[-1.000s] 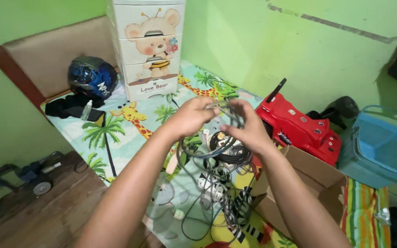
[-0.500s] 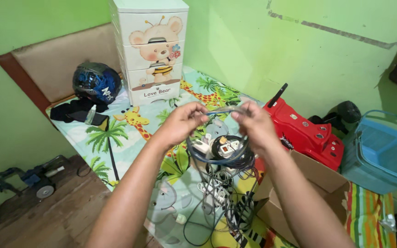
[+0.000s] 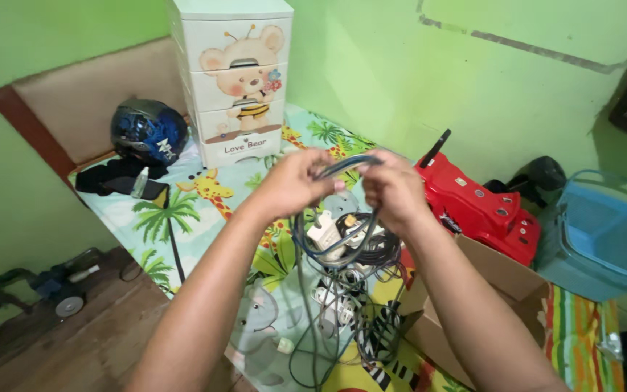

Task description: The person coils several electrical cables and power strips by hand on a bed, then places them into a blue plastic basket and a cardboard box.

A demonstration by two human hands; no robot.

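My left hand [image 3: 295, 183] and my right hand [image 3: 392, 190] are raised together over a mat with an animal print [image 3: 183, 218]. Both grip the top of a coiled blue-grey cable [image 3: 332, 250], whose loops hang down between them. Loose ends trail to a tangle of black and white cables and plugs [image 3: 350, 305] lying on the mat below. A white plug [image 3: 324, 231] shows through the coil.
A white drawer unit with a bear picture [image 3: 237, 76] stands at the back, a blue helmet [image 3: 148, 131] beside it. A red toy car [image 3: 477, 207], an open cardboard box [image 3: 495, 290] and a blue basket [image 3: 604, 236] sit to the right. Wooden floor lies at left.
My hands have drawn closer together and the cable loops hang tighter and lower between them than before.
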